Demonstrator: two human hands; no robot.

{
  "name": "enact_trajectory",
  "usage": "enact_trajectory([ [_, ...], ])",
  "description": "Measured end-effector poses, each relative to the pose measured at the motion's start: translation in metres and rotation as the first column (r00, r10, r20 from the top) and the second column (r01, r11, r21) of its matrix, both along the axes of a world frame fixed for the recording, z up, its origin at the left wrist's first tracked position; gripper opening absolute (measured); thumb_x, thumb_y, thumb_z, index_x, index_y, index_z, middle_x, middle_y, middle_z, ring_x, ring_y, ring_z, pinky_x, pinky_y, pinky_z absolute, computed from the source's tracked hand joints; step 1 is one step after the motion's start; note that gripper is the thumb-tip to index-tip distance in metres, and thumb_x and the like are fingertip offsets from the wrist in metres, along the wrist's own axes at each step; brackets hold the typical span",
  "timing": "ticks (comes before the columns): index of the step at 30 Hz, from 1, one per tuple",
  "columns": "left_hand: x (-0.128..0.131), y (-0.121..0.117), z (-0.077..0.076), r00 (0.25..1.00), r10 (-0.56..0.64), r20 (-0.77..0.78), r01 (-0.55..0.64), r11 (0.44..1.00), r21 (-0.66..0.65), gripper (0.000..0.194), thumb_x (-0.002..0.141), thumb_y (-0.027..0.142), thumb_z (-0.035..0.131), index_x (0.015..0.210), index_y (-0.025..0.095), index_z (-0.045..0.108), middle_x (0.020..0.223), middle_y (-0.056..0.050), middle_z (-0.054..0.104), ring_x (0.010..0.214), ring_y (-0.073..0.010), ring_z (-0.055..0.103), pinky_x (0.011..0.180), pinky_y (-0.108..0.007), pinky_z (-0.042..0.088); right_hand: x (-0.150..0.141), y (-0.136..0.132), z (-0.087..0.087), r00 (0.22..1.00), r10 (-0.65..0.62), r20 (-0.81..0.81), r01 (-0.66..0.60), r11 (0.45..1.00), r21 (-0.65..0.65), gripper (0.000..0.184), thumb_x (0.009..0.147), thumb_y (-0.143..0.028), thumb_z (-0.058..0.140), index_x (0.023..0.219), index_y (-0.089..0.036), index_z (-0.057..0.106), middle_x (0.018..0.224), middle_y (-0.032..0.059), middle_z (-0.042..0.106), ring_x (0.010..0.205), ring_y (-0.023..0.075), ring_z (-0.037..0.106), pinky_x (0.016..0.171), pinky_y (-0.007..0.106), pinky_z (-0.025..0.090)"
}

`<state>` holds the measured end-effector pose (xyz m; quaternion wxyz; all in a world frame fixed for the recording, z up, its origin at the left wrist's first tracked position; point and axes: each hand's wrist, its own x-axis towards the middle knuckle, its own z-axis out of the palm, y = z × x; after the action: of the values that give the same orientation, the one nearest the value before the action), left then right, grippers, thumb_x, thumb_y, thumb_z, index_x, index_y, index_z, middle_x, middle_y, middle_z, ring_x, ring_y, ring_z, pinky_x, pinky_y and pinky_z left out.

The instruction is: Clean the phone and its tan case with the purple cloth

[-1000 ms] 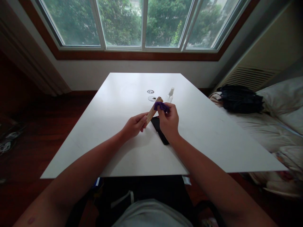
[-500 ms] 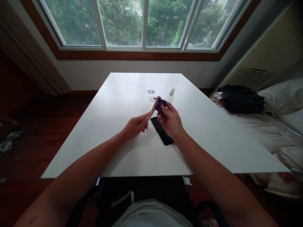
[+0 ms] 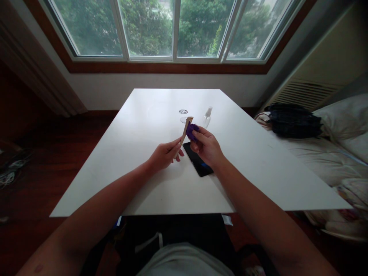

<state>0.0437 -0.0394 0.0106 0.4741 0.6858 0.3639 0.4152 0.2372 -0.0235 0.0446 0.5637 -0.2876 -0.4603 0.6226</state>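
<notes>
My left hand is closed around the lower end of a slim tan stick-like piece, which slants up and away from me and looks like wood. Its exact kind cannot be made out. A crumpled purple cloth is pinched in the fingers of my right hand and pressed against the right side of the tan piece, below its tip. Beneath my right hand a black tablet or large phone lies flat on the table, partly covered by the hand and wrist.
A clear spray bottle stands on the white table beyond my right hand. Two small round discs lie farther back. On the right, a dark bag rests on pale bedding. A window is behind the table.
The purple cloth and my right fingers have moved slightly left and down along the tan piece, baring its tip. The tan piece has shifted a little left.
</notes>
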Motion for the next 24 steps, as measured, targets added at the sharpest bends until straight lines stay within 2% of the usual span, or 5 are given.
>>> enact_trajectory([
  [6, 0.001, 0.003, 0.001, 0.990, 0.043, 0.136, -0.032, 0.996, -0.078, 0.064, 0.098, 0.056, 0.057, 0.148, 0.016, 0.056, 0.100, -0.013, 0.077, 0.075, -0.0183, 0.076, 0.050, -0.021, 0.055, -0.005, -0.001, -0.008, 0.988, 0.079, 0.136, -0.082, 0.996, 0.018, 0.031, 0.084, -0.042, 0.080, 0.102, -0.019, 0.071, 0.063, -0.0042, 0.063, 0.042, 0.0068, 0.048, 0.038, 0.020, 0.033],
  [10, 0.001, 0.006, 0.004, 0.964, 0.110, 0.243, -0.083, 0.989, -0.121, 0.063, 0.093, 0.059, 0.063, 0.135, 0.013, 0.063, 0.089, -0.008, 0.074, 0.076, -0.0186, 0.074, 0.054, -0.025, 0.061, -0.010, -0.003, -0.014, 0.962, 0.086, 0.260, -0.102, 0.994, 0.049, 0.038, 0.083, -0.046, 0.080, 0.106, -0.018, 0.072, 0.067, -0.0022, 0.067, 0.042, 0.0073, 0.048, 0.037, 0.021, 0.036],
  [15, 0.001, 0.009, 0.004, 0.955, 0.118, 0.271, -0.085, 0.988, -0.132, 0.056, 0.094, 0.063, 0.058, 0.117, 0.013, 0.067, 0.082, -0.005, 0.069, 0.073, -0.0153, 0.070, 0.061, -0.029, 0.065, -0.010, -0.002, -0.022, 0.914, 0.027, 0.404, -0.083, 0.989, 0.121, 0.037, 0.086, -0.047, 0.076, 0.109, -0.018, 0.073, 0.064, -0.0031, 0.066, 0.040, 0.0070, 0.044, 0.036, 0.022, 0.030],
  [21, 0.001, 0.010, 0.000, 0.970, 0.132, 0.202, -0.118, 0.990, -0.079, 0.063, 0.090, 0.057, 0.067, 0.135, 0.013, 0.061, 0.089, -0.007, 0.075, 0.074, -0.0155, 0.072, 0.063, -0.027, 0.064, -0.007, 0.002, -0.027, 0.869, -0.044, 0.492, -0.095, 0.962, 0.254, 0.032, 0.089, -0.040, 0.072, 0.112, -0.019, 0.075, 0.074, -0.0005, 0.068, 0.058, 0.0108, 0.052, 0.053, 0.025, 0.040],
  [24, 0.000, 0.010, -0.002, 0.971, 0.139, 0.193, -0.125, 0.989, -0.082, 0.066, 0.089, 0.055, 0.070, 0.139, 0.013, 0.060, 0.090, -0.008, 0.076, 0.070, -0.0147, 0.071, 0.063, -0.027, 0.064, -0.005, 0.003, -0.029, 0.839, -0.040, 0.543, -0.117, 0.961, 0.251, 0.035, 0.089, -0.039, 0.069, 0.117, -0.018, 0.075, 0.069, -0.0023, 0.063, 0.058, 0.0114, 0.049, 0.055, 0.026, 0.037],
])
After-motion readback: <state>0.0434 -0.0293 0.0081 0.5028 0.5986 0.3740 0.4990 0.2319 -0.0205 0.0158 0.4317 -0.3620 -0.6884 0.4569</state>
